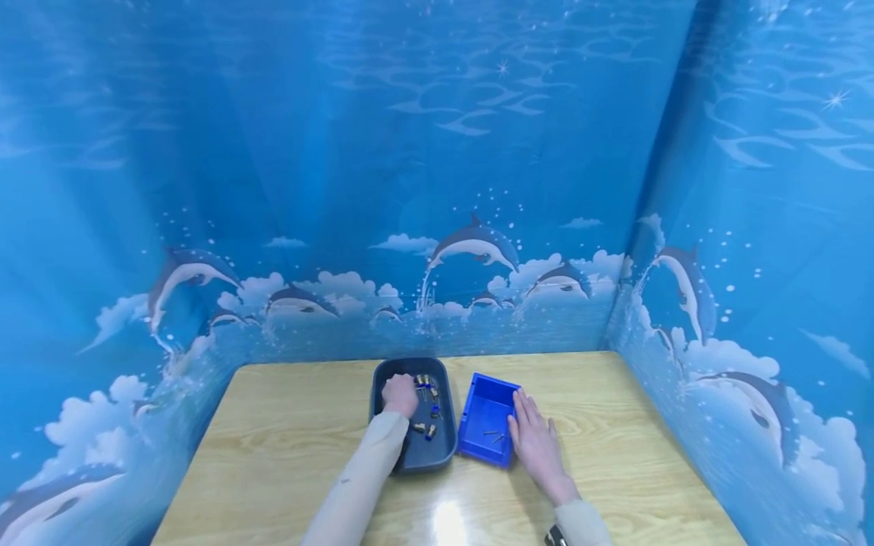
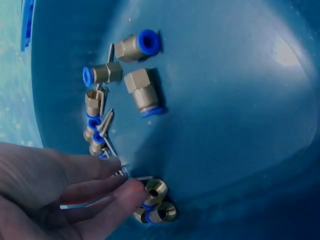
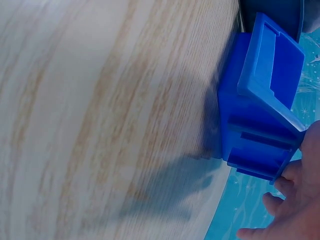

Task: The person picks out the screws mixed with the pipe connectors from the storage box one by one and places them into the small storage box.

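My left hand [image 1: 400, 395] reaches into a dark grey tray [image 1: 447, 447]. In the left wrist view, its thumb and fingertips [image 2: 131, 192] close around a small screw among other screws [image 2: 106, 122]. Brass push-in fittings with blue collars lie about: one fitting [image 2: 142, 95] lies apart, and a pair of fittings [image 2: 162, 212] sits beside the fingertips. My right hand [image 1: 536, 447] rests with extended fingers against the right side of a blue bin [image 1: 488, 413], also seen tilted in the right wrist view. A few screws [image 1: 495, 436] lie in that bin.
Tray and bin stand side by side on a wood-grain table [image 1: 293, 440]. A blue curtain [image 1: 382, 189] printed with dolphins surrounds the table at the back and sides. A dark band [image 1: 555, 536] circles the right wrist.
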{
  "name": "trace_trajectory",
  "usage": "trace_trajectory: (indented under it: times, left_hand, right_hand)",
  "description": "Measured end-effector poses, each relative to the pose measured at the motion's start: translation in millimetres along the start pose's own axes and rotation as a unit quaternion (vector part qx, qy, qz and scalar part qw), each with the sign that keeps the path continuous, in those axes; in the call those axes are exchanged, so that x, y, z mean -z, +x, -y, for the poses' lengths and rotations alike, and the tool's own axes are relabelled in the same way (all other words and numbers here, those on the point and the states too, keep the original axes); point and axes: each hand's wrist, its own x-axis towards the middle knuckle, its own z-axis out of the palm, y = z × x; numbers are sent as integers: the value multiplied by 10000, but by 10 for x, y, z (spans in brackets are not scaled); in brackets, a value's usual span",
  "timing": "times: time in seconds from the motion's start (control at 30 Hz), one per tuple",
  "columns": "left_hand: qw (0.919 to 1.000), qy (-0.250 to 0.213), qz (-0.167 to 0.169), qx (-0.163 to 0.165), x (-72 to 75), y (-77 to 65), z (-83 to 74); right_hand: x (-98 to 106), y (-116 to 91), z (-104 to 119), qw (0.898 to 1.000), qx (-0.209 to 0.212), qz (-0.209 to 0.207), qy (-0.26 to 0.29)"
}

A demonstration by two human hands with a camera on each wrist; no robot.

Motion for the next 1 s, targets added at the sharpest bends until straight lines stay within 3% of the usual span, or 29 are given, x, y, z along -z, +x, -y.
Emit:
trace_trajectory:
  times: [0.4, 0.6, 0.77, 0.87, 1.0]
  left_hand:
    - [9976, 86, 591, -351, 42, 33, 121]
    - [9933, -44, 1103, -345, 93, 46, 137]
    - [9856, -568, 1551, -362, 163, 57, 162]
    - [9796, -1113, 1628, -394, 207, 57, 192]
    - [9607, -2188, 1704, -140, 233, 54, 223]
  right_hand:
    - [7, 4, 35, 10000, -20, 19, 36]
    - [1, 12, 25, 10000, -58, 37, 53]
    - [-1, 8, 3, 10000, -54, 57, 19]
    - [-3, 7, -7, 9999, -70, 67, 34]
    - [-6, 10, -9, 10000, -45, 41, 30]
